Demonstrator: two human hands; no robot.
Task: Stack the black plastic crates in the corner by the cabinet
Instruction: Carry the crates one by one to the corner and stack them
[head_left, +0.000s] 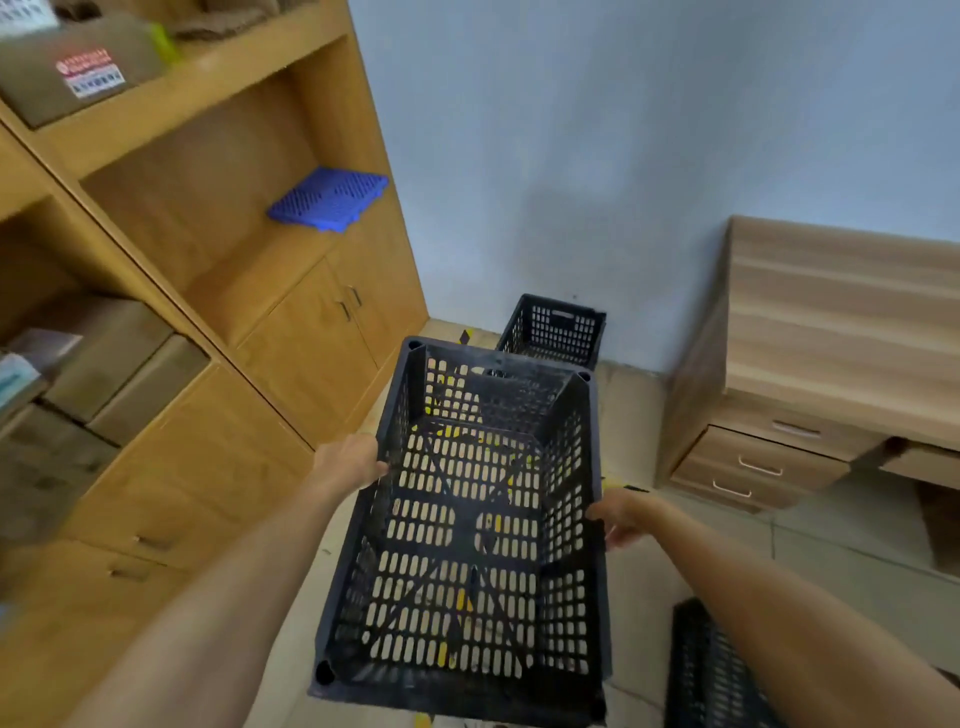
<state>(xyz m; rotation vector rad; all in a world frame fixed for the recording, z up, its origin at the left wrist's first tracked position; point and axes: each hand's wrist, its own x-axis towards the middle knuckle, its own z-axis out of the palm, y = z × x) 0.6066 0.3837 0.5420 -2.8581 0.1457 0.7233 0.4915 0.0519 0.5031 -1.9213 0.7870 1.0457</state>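
A pale tiled floor (631, 415) runs to a blue-grey wall (597, 156). A tall wooden cabinet (234, 291) with open shelves, doors and drawers fills the side left of the corner; a blue perforated tray (328, 200) lies on one of its shelves and cardboard boxes (78, 62) sit on the higher and lower ones. To the right of the cabinet, against the wall, stands a wooden bench (831, 332) with drawers.

The left hand (350, 460) grips the left rim of a black crate (467, 519), its fingers curled over the edge. The right hand (621, 514) holds the right rim, thumb on top and fingers curled under the outside. The crate is held above the floor, just right of the cabinet's lower doors, open side up, and nothing lies in it.

A second black crate (553, 330) stands on the floor in the corner beside the cabinet, against the wall; its inside is not clearly visible. Part of a third black crate (711, 670) shows at the lower edge, well right of the cabinet.
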